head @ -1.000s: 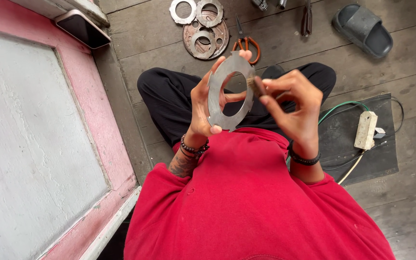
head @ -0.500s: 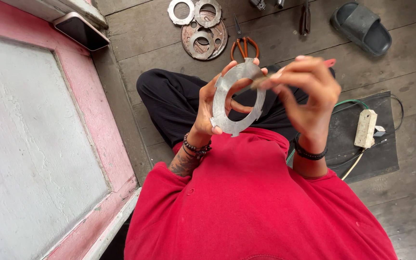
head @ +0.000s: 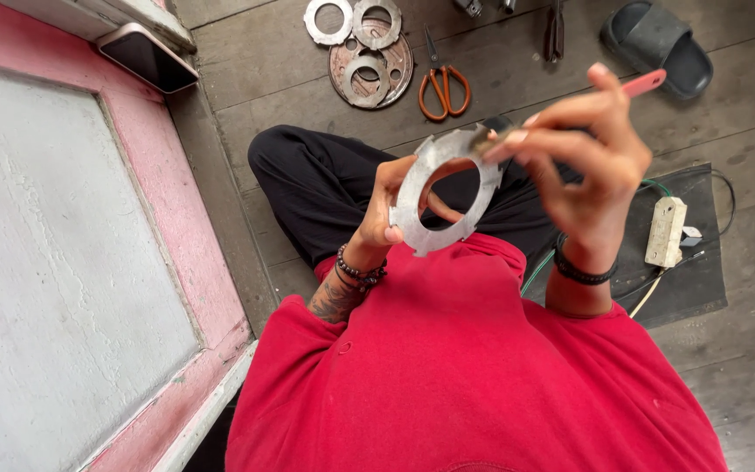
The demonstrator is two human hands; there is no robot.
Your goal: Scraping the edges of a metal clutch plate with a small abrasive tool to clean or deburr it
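Since the earlier frame the right hand (head: 583, 166) has risen toward 1 o'clock, pinching a pink-handled tool (head: 570, 103) against the metal ring (head: 441, 190). Left hand (head: 386, 212) grips the ring's 7 o'clock edge; best held steady.

One screen is seen: a flat rectangular smartphone with a dark glass face and a pale rose-gold edge (head: 148, 58), laid tilted at the upper left of the frame, on the ledge above the pink-framed panel (head: 203, 253). Its display is dark. No packages, labels or signs are seen.
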